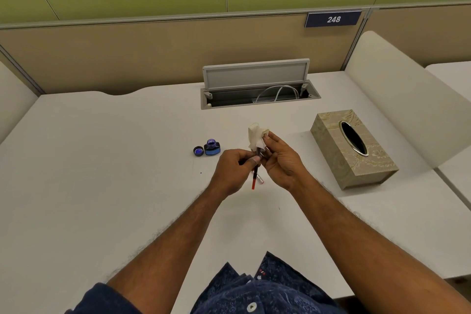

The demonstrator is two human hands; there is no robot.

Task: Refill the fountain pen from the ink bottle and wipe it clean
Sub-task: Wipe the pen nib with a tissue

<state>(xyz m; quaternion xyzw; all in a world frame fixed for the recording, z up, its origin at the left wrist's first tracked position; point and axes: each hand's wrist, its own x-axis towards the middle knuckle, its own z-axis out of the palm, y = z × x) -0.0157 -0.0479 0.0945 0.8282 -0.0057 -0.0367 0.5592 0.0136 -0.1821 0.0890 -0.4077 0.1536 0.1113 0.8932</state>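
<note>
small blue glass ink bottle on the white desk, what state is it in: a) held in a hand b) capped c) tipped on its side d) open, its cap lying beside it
d: the small blue glass ink bottle stands upright with its mouth open, and its round dark cap lies beside it on the white desk, clear of both hands.

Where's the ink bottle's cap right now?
In the head view, the cap lies on the desk touching the open ink bottle on its left side, just left of the left hand.
</note>
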